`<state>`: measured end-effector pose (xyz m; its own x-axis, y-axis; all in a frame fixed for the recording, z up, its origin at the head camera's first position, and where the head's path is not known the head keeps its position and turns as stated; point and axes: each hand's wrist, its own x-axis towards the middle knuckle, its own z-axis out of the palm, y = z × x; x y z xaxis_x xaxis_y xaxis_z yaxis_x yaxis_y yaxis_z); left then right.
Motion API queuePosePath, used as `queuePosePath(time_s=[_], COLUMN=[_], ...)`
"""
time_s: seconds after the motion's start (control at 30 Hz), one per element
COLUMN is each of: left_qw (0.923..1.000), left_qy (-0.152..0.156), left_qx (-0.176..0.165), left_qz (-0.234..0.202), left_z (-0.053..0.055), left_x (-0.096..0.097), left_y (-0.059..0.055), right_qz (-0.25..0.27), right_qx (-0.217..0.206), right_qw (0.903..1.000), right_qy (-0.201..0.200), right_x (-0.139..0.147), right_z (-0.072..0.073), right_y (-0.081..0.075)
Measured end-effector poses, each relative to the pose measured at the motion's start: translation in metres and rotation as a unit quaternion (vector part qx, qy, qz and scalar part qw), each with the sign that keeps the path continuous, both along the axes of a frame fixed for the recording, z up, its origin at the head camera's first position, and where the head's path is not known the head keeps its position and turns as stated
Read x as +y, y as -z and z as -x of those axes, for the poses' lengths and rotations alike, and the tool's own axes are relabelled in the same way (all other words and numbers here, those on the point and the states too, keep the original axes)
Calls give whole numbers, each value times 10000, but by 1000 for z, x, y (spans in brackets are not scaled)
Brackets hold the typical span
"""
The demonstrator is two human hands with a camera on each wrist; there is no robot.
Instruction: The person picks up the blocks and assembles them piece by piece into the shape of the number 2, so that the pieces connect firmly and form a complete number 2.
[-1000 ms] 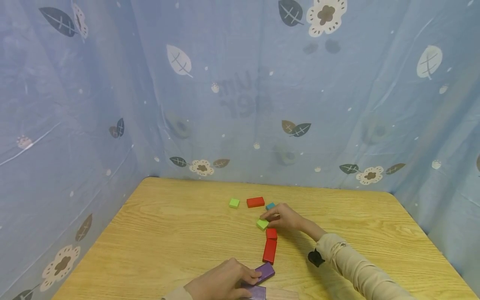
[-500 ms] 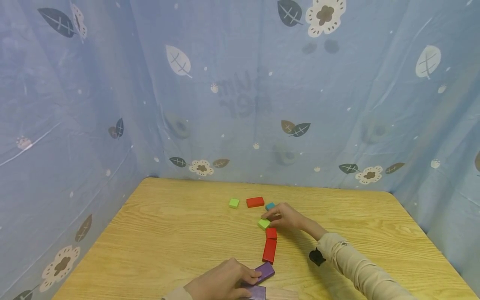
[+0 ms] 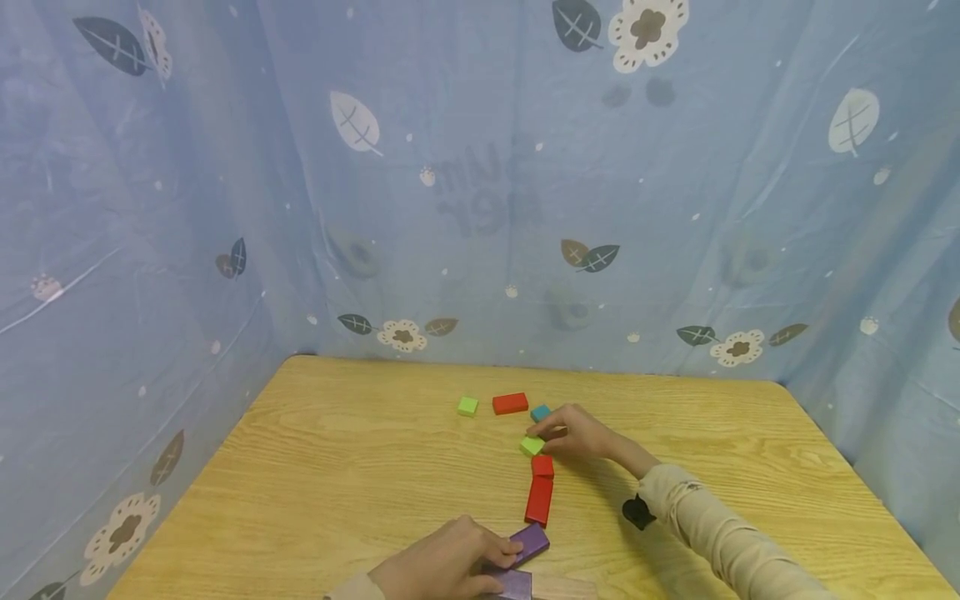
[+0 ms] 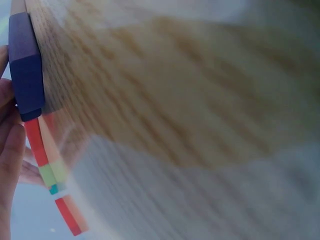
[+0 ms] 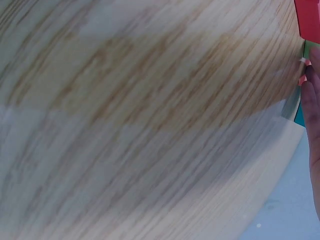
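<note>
In the head view my right hand (image 3: 577, 432) pinches a light green block (image 3: 532, 446) between thumb and fingers, right at the far end of a small red block (image 3: 542, 466). A longer red block (image 3: 538, 501) continues the row toward me. My left hand (image 3: 450, 560) has its fingertips on a purple block (image 3: 530, 545) and its thumb on a second purple block (image 3: 514, 584), partly covered by the hand. The left wrist view shows fingers beside a purple block (image 4: 26, 60), with the red and green blocks lined up beyond it.
A blue block (image 3: 540, 413) lies just beyond my right fingers. Farther left are a red block (image 3: 511, 404) and another light green block (image 3: 468, 407). A pale wooden block (image 3: 564, 589) sits at the front, beside the purple one. Patterned curtains (image 3: 480, 192) enclose the wooden table (image 3: 337, 458).
My right hand has slid the light green block slightly right and away from me, more in line with the red blocks. My left hand has stayed in place on the purple blocks.
</note>
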<state>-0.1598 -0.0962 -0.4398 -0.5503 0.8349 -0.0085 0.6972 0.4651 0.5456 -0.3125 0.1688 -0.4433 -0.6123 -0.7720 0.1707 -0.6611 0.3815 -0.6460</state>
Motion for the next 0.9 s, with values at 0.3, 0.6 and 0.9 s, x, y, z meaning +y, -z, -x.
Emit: queuePosePath(time_s=[0.3,0.6,0.9], left_qw=[9999,10000,9998], left_qy=[32,-9,36], left_qx=[138,87,171], left_qz=[-67,2,5], left_z=[0,0,0], left_x=[0,1,1], left_y=[1,0,1], right_qz=[62,259,1647], right_qx=[-151,-50,-1891], right_qw=[9999,9995,9665], right_qy=[-38,-145,541], right_x=[1,5,20], right_z=[-1,-1,14], right_y=[-1,-5,-17])
